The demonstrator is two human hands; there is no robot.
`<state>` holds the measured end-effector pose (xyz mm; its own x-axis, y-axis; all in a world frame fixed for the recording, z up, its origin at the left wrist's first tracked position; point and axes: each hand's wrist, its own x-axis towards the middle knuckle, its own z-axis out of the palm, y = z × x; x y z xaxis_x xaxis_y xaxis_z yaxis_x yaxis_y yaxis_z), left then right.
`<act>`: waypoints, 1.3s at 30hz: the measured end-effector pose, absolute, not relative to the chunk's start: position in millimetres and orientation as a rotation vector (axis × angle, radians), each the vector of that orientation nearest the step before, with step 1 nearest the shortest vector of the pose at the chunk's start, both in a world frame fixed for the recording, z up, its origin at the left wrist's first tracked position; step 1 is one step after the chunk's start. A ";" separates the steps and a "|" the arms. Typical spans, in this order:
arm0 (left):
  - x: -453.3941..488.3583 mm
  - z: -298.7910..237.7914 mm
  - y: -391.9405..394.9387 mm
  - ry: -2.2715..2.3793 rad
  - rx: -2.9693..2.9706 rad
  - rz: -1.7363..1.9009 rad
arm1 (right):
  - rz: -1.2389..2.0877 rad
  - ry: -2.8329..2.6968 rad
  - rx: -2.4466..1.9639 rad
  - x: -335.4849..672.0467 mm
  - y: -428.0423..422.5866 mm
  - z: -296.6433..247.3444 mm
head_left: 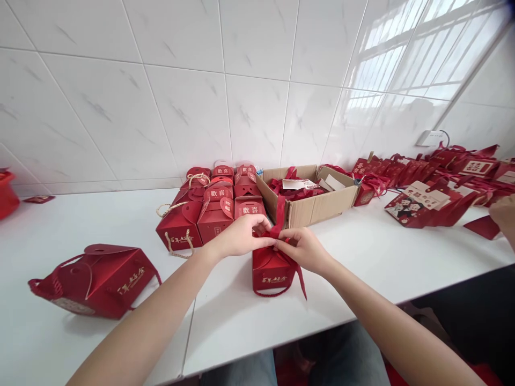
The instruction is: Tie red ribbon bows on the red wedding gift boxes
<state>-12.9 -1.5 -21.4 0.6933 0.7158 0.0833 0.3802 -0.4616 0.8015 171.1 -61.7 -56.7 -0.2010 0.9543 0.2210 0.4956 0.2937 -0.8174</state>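
A red gift box (269, 273) with gold characters stands upright on the white table in front of me, a dark red cord handle hanging low on its near side. Over its top lies a red ribbon (280, 212); one end rises behind my fingers and another trails down the right side. My left hand (247, 236) pinches the ribbon above the box top, thumb and fingers together. From the right, my right hand (304, 249) pinches the same ribbon close to the left fingertips. The fingers partly cover the middle of the ribbon, where it may cross.
Several red boxes (215, 206) stand grouped behind left. An open cardboard box (322, 209) holds ribbons and cards. Another red gift box (100, 281) lies at left. More red boxes and bags (418, 203) crowd the right, where another person's hand (505, 220) shows.
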 end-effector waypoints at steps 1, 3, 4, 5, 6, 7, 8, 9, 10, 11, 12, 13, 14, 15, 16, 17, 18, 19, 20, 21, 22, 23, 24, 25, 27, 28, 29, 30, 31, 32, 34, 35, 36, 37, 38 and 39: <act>-12.3 -23.9 -1.8 0.844 2.077 0.553 | 0.789 -1.790 -1.297 170.6 -62.3 -58.5; -11.3 -27.5 -3.0 0.860 2.027 0.587 | 0.798 -1.684 -1.279 169.0 -63.9 -62.2; -11.2 -28.4 -3.9 0.864 2.002 0.596 | 0.798 -1.628 -1.266 167.9 -64.9 -63.9; -11.4 -28.6 -5.1 0.862 1.984 0.598 | 0.794 -1.587 -1.250 166.6 -66.1 -65.5; -11.9 -28.3 -6.6 0.856 1.979 0.593 | 0.783 -1.570 -1.235 165.4 -67.3 -66.8; -12.5 -27.6 -8.2 0.853 1.987 0.579 | 0.764 -1.577 -1.223 164.3 -68.5 -67.7; -13.3 -26.5 -10.0 0.854 2.007 0.562 | 0.737 -1.597 -1.214 163.4 -69.7 -68.3; -13.9 -25.4 -11.6 0.860 2.031 0.546 | 0.705 -1.621 -1.211 162.6 -70.7 -68.7; -14.6 -24.3 -13.1 0.869 2.052 0.533 | 0.674 -1.640 -1.212 162.2 -71.5 -68.8; -15.1 -23.4 -14.3 0.876 2.066 0.526 | 0.649 -1.653 -1.215 162.0 -72.1 -68.9; -15.4 -23.0 -15.1 0.876 2.070 0.525 | 0.631 -1.659 -1.218 162.0 -72.5 -69.0; -15.7 -22.9 -15.6 0.871 2.068 0.524 | 0.619 -1.664 -1.222 162.1 -72.7 -69.0; -15.8 -23.4 -15.6 0.863 2.063 0.525 | 0.608 -1.669 -1.227 162.2 -72.9 -69.0; -15.8 -24.2 -15.4 0.855 2.055 0.529 | 0.596 -1.675 -1.233 162.3 -73.0 -68.9; -15.8 -25.2 -14.9 0.850 2.046 0.535 | 0.582 -1.685 -1.242 162.2 -73.2 -68.8; -15.7 -26.4 -14.4 0.848 2.036 0.545 | 0.562 -1.692 -1.252 162.0 -73.6 -68.6; -15.5 -27.4 -14.0 0.849 2.027 0.558 | 0.537 -1.698 -1.259 161.6 -74.0 -68.5; -15.4 -28.2 -13.6 0.853 2.021 0.572 | 0.508 -1.702 -1.259 161.1 -74.4 -68.6; -15.1 -28.8 -13.5 0.860 2.023 0.586 | 0.475 -1.703 -1.253 160.6 -74.8 -68.9; -14.8 -29.1 -13.6 0.870 2.031 0.598 | 0.434 -1.701 -1.245 160.1 -75.1 -69.6; -14.4 -29.3 -13.9 0.879 2.043 0.609 | 0.388 -1.696 -1.236 159.8 -75.2 -70.6; -13.8 -29.5 -14.2 0.887 2.054 0.620 | 0.346 -1.693 -1.231 159.7 -75.0 -71.9; -13.1 -29.8 -14.6 0.895 2.063 0.633 | 0.316 -1.695 -1.230 159.8 -74.6 -73.4; -12.3 -30.3 -14.9 0.903 2.067 0.652 | 0.293 -1.697 -1.233 160.1 -74.0 -74.9; -10.6 -32.0 -15.2 0.920 2.064 0.698 | 0.276 -1.710 -1.242 160.9 -72.4 -77.2; -9.8 -33.1 -15.3 0.927 2.057 0.719 | 0.277 -1.711 -1.247 161.3 -71.5 -77.8; -9.2 -34.1 -15.3 0.930 2.048 0.736 | 0.278 -1.703 -1.257 161.5 -70.7 -77.9; -8.8 -35.1 -15.2 0.929 2.038 0.749 | 0.280 -1.684 -1.271 161.6 -70.0 -77.4; -8.6 -36.0 -15.0 0.927 2.031 0.759 | 0.290 -1.660 -1.290 161.7 -69.4 -76.5; -8.5 -36.8 -14.7 0.927 2.031 0.769 | 0.311 -1.633 -1.311 161.8 -68.9 -75.1; -8.5 -38.5 -13.7 0.932 2.055 0.801 | 0.405 -1.579 -1.349 162.1 -68.1 -71.4; -8.2 -39.6 -13.0 0.935 2.078 0.822 | 0.492 -1.554 -1.362 162.6 -67.7 -69.3; -7.7 -41.0 -12.0 0.937 2.103 0.845 | 0.607 -1.530 -1.364 163.1 -67.2 -67.4; -6.8 -42.7 -11.0 0.936 2.124 0.867 | 0.737 -1.506 -1.351 163.7 -66.6 -65.7; -5.6 -44.6 -10.1 0.930 2.138 0.889 | 0.866 -1.484 -1.326 164.2 -65.9 -64.5; -4.2 -46.5 -9.4 0.921 2.144 0.906 | 0.974 -1.467 -1.291 164.7 -65.2 -63.6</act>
